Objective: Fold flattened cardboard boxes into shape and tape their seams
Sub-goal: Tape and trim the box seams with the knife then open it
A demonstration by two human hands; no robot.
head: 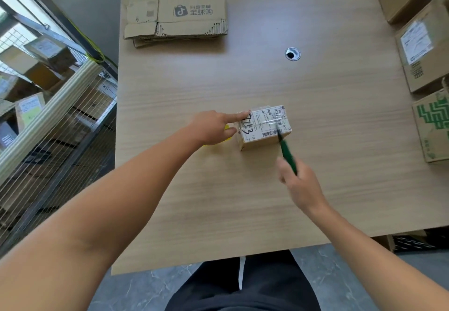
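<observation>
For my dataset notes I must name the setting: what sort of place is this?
Probably a parcel packing or shipping room. A stack of flattened cardboard boxes lies on the table, labelled cartons stand along its right edge, and a wire cage on the left holds more parcels.

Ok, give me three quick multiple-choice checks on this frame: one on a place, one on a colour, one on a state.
1. Where is the flattened cardboard stack?
A. on the far left part of the table
B. on the floor
C. in the person's lap

2. The handle of the tool in the right hand is:
A. red
B. green
C. blue

3. The small box is:
A. flattened
B. closed, label on top
C. open, flaps up

Key: 1 A, the stack lies at the table's far left; 2 B, the handle shows green; 3 B, its labelled top is shut, with the left hand touching its edge.
</observation>
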